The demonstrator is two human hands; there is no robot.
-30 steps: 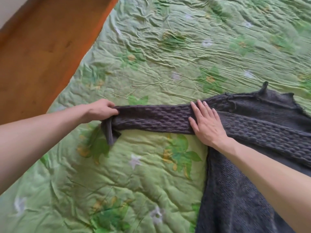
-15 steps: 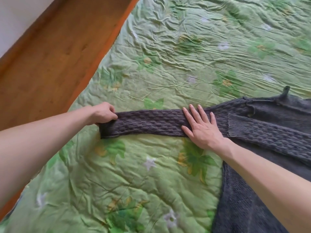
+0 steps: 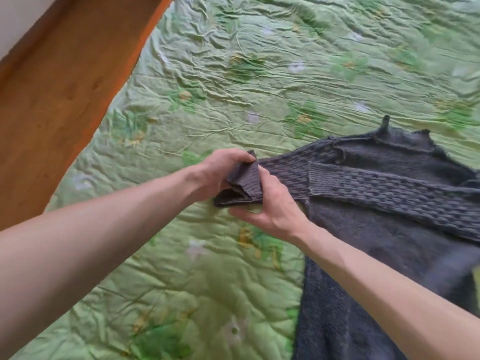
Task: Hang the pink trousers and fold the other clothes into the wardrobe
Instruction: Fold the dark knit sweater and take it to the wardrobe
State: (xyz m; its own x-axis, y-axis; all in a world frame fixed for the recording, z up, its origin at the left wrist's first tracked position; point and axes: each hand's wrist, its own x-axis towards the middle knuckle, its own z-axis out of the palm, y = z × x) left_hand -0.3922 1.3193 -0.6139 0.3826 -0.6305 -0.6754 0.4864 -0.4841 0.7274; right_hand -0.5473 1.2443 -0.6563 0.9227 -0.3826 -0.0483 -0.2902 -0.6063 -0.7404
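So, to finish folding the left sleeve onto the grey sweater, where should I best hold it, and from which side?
Probably by the cuff end, where the left hand already grips it, coming from the left, floor side. The sleeve lies straight out from the sweater body, so its free end is the part that can swing over. The right hand holds the fold point.

One grey sweater (image 3: 389,203), one green quilt (image 3: 259,74), two hands.

A bed covered by a crinkled light-green quilted bedspread (image 3: 259,87) printed with green leaves and white flowers is seen; a dark grey chunky-knit sweater (image 3: 389,229) is spread directly on it at the right
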